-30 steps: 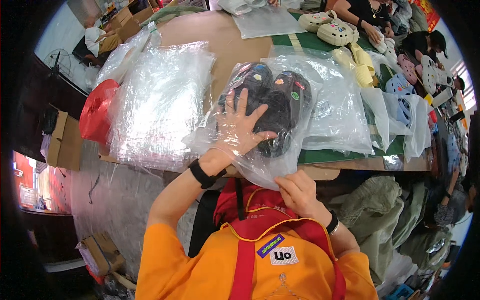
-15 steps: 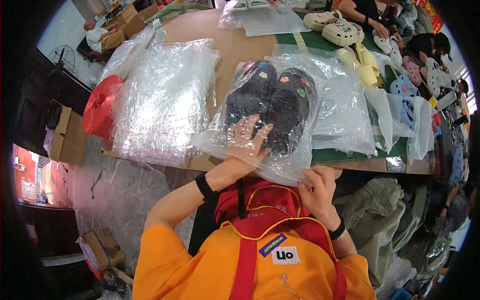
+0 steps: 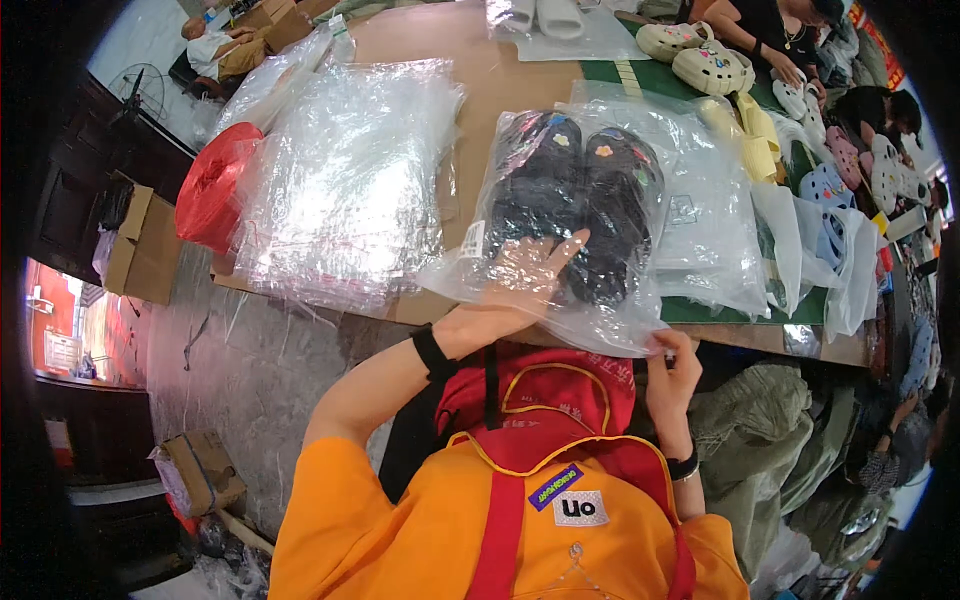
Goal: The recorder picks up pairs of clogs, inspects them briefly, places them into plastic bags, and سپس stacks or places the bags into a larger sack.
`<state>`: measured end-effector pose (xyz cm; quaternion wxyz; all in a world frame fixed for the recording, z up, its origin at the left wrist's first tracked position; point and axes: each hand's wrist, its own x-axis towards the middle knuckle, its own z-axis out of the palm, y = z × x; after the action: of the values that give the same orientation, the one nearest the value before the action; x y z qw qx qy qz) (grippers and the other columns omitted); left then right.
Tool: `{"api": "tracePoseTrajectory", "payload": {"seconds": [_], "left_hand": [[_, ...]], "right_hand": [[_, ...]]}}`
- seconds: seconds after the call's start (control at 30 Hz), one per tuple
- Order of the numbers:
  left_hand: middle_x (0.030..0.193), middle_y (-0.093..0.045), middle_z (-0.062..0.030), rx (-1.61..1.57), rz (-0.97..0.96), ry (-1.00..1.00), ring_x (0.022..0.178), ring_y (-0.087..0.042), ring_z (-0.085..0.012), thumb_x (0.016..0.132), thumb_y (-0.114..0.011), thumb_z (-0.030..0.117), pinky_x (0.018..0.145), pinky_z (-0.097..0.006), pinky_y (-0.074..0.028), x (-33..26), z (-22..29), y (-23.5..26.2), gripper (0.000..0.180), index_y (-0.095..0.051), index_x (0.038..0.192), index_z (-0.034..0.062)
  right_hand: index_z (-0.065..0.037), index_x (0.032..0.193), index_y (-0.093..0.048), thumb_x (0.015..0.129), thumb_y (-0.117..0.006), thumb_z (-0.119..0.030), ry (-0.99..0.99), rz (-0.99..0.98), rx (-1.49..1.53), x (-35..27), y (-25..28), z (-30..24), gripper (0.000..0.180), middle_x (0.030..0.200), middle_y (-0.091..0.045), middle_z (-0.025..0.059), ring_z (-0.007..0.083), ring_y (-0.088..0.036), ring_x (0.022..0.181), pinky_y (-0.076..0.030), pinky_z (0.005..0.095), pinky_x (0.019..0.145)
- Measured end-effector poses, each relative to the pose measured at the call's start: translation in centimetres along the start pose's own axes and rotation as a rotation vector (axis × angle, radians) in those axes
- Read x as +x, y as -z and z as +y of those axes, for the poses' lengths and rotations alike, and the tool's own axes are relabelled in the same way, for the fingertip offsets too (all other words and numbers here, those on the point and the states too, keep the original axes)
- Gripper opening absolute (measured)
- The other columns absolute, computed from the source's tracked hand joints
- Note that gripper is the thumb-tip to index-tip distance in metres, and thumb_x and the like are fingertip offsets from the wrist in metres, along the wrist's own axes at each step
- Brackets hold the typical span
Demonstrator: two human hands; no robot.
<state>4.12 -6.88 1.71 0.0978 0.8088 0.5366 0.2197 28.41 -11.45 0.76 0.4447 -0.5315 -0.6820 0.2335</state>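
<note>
A pair of black clogs [image 3: 541,180] with small coloured charms lies inside a clear plastic bag [image 3: 650,225] on the table, its near edge towards me. My left hand [image 3: 525,280] rests at the heels of the clogs with fingers stretched out and spread. Its palm looks hazy through the film, so it seems at least partly under the plastic. Near the bag's right front corner, my right hand [image 3: 672,370] pinches the edge between thumb and fingers. A white label [image 3: 473,239] shows on the bag's left side.
A stack of clear bags [image 3: 345,190] lies left, beside a red roll [image 3: 215,190]. More bags [image 3: 705,215] lie right, near yellow slippers [image 3: 757,140], cream clogs [image 3: 712,68] and blue clogs [image 3: 826,190]. Another person [image 3: 765,45] handles white clogs at the far right.
The whole view has shifted, with the table and bag now further right in it. My left hand's fingers are more covered by hazy film. The right hand keeps its pinch.
</note>
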Motion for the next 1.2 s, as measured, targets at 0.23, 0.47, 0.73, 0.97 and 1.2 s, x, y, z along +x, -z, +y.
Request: {"api": "tracePoseTrajectory", "payload": {"seconds": [0.23, 0.47, 0.73, 0.97, 1.2], "left_hand": [[0.099, -0.057, -0.0113, 0.231, 0.211, -0.182, 0.097, -0.055, -0.0268, 0.073, -0.06, 0.015, 0.082, -0.037, -0.045, -2.3, -0.9, 0.9, 0.059, -0.044, 0.13, 0.0126], [0.128, -0.045, -0.0217, 0.23, 0.103, -0.106, 0.111, -0.05, -0.0393, 0.073, -0.063, 0.012, 0.09, -0.047, -0.042, -7.9, -4.7, 2.5, 0.058, -0.046, 0.128, 0.0163], [0.11, -0.058, -0.0143, 0.131, -0.045, -0.037, 0.101, -0.056, -0.0328, 0.073, -0.065, 0.012, 0.086, -0.042, -0.044, -9.1, -4.4, 2.9, 0.05, -0.052, 0.121, 0.0143], [0.098, -0.06, -0.0097, 0.231, -0.007, -0.24, 0.098, -0.054, -0.0291, 0.07, -0.062, 0.007, 0.085, -0.042, -0.042, -12.3, -5.6, 3.3, 0.026, -0.061, 0.096, 0.005], [0.086, -0.061, -0.0096, 0.18, 0.161, -0.258, 0.081, -0.059, -0.0264, 0.069, -0.06, 0.002, 0.069, -0.037, -0.047, -11.7, -3.3, 3.7, 0.017, -0.061, 0.087, 0.002]], "right_hand": [[0.002, 0.089, -0.058, 0.08, -0.059, -0.001, -0.144, 0.001, 0.071, -1.7, 0.7, 1.8, 0.01, 0.08, -0.061, 0.01, 0.0149, -0.058, 0.075, -0.044, 0.0253, 0.07], [0.0, 0.088, -0.059, 0.078, -0.064, -0.003, -0.198, -0.097, 0.084, -3.2, 0.9, 2.7, 0.012, 0.078, -0.061, 0.0066, 0.0126, -0.056, 0.072, -0.044, 0.0247, 0.067], [0.004, 0.097, -0.06, 0.079, -0.064, -0.007, -0.458, -0.461, 0.406, -1.6, 3.7, 1.6, 0.022, 0.091, -0.061, 0.0036, 0.0077, -0.054, 0.084, -0.043, 0.022, 0.074], [0.003, 0.107, -0.052, 0.084, -0.058, -0.006, -0.704, -0.3, 0.677, -2.3, 2.7, 0.6, 0.026, 0.083, -0.061, 0.0065, 0.0119, -0.057, 0.077, -0.046, 0.0249, 0.073], [0.0, 0.11, -0.046, 0.085, -0.057, -0.008, -0.824, -0.315, 0.909, -2.6, 1.9, -0.2, 0.028, 0.081, -0.06, 0.0051, 0.0121, -0.059, 0.075, -0.047, 0.0231, 0.07]]}}
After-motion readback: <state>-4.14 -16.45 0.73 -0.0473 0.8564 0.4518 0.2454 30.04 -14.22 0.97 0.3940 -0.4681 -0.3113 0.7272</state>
